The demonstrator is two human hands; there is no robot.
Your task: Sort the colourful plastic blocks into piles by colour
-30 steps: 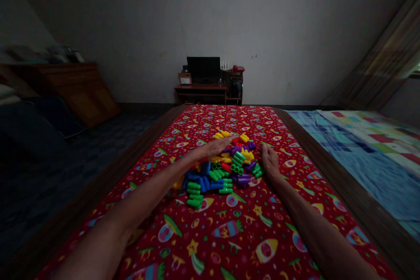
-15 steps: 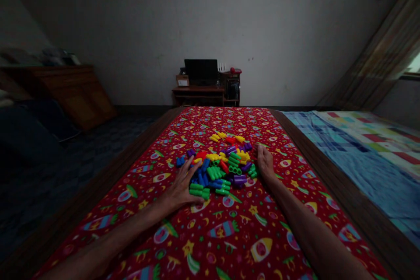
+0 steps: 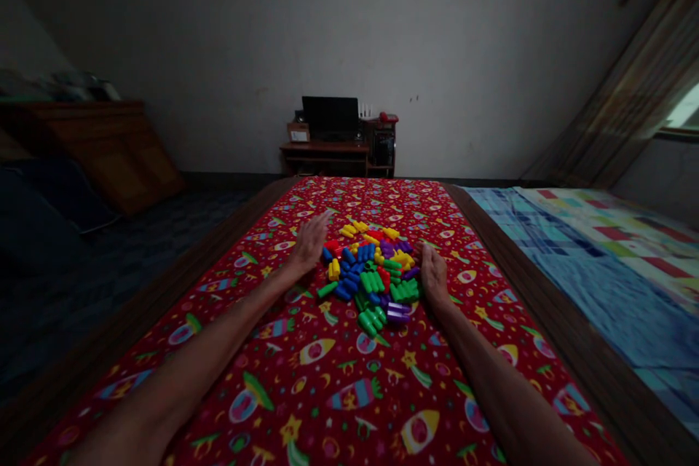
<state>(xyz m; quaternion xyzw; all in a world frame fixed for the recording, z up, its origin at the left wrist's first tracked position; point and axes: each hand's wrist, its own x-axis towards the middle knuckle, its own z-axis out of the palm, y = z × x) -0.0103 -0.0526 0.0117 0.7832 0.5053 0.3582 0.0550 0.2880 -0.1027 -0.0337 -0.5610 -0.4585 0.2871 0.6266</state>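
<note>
A loose pile of plastic toy blocks lies on a red patterned cloth (image 3: 306,386). Among them are green blocks (image 3: 372,282), blue blocks (image 3: 349,275), yellow blocks (image 3: 403,259), purple blocks (image 3: 397,312) and red blocks (image 3: 333,247). My left hand (image 3: 309,242) is at the pile's far left edge, fingers stretched forward, holding nothing. On the right side, my right hand (image 3: 434,273) rests on its edge against the pile, palm turned inward and fingers extended, close to the green and purple blocks. Nothing shows in its grasp.
Brown wooden borders (image 3: 507,269) run along both sides of the cloth. A bed with blue and checked covers (image 3: 551,255) lies to the right. A desk with a monitor (image 3: 330,116) stands at the far wall, and a wooden cabinet (image 3: 109,153) at the left.
My left hand has moved forward from the pile's near left side to its far left. The blocks on the left have shifted inward, closer together. My right hand stays beside the pile.
</note>
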